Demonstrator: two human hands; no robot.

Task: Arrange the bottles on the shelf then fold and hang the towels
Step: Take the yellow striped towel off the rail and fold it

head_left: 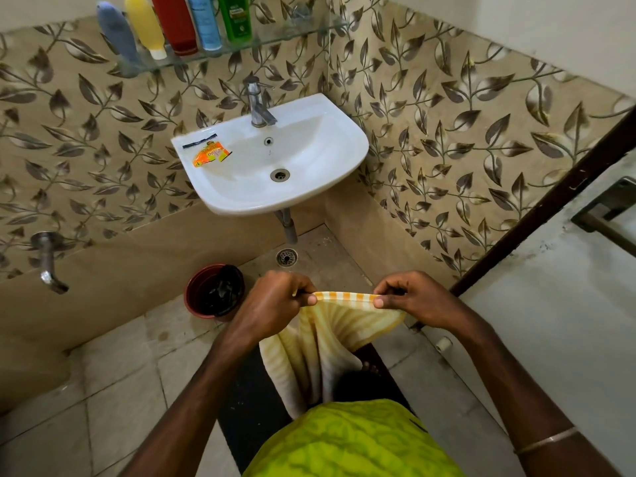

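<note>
Green patterned cloth [347, 442] at your waist sat closest to the lens, at 6 o'clock. Just above it, your left hand [275, 304] pinched the top hem of the striped towel [327, 342] between thumb and curled fingers. Your right hand [413, 297] pinched the same hem at 3 o'clock from the left one, with a thin bangle [547, 442] on that wrist. Both hands were clamped on the towel, with a short run of hem stretched flat between them. Rest of the towel hung down in loose folds toward your waist, over a dark mat [247, 407] on the tiled floor.

Outward from the hands: red-brown bucket [203, 297] with something black inside at 9 o'clock from your left hand, on the floor by the low ledge. Floor drain [286, 257] at 12 o'clock from the left hand. White sink [330, 139] above that on the wall, chrome tap [258, 105] at its back rim, orange sachet [210, 156] on its left rim. Wall spout [48, 266] at far 9 o'clock.

Glass shelf [275, 37] at 12 o'clock, top of view. Five bottles stood on it in a row: blue-grey bottle [117, 36], yellow bottle [146, 25], red bottle [175, 22], light blue bottle [206, 22], green bottle [235, 17]. Their tops were cut off by the frame edge.
</note>
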